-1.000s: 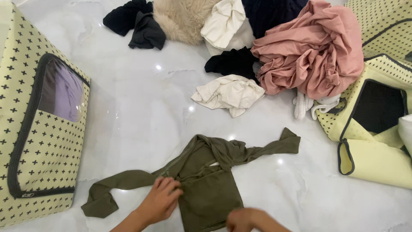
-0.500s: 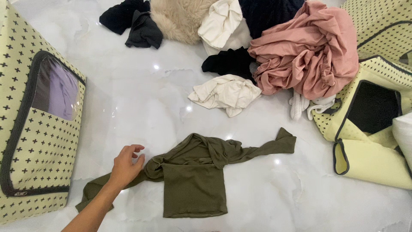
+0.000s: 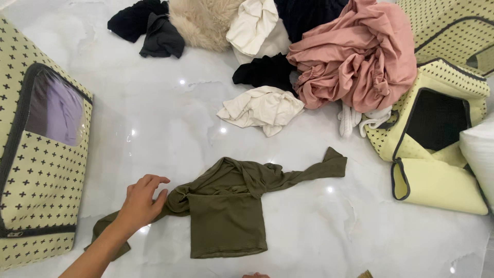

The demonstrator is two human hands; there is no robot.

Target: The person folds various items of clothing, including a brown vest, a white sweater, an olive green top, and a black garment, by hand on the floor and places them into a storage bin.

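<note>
— Where did the olive-green top (image 3: 226, 219) lie, and who had hold of it?

— It lay partly folded on the white marble floor (image 3: 170, 123), body squared off, one sleeve trailing right towards the open yellow storage bag (image 3: 437, 170), the other running left under the person's left hand (image 3: 141, 203). That hand's grip was spread, fingers loosely apart, resting on the bunched sleeve near the shoulder and pinching nothing. Of the right hand (image 3: 256, 276) only a sliver showed at the bottom edge; its grip could not be told.

— How would the garment likely have handled?

— As a light, limp knit, by the look of it: soft, no stiffness, apt to slide on polished stone and to slump when lifted. The sleeve cuff or the shoulder seam seemed the sound places to take hold.

— And around it?

— A heap of clothes (image 3: 355, 62) beyond, and a second patterned bag (image 3: 41, 195) at left.
</note>
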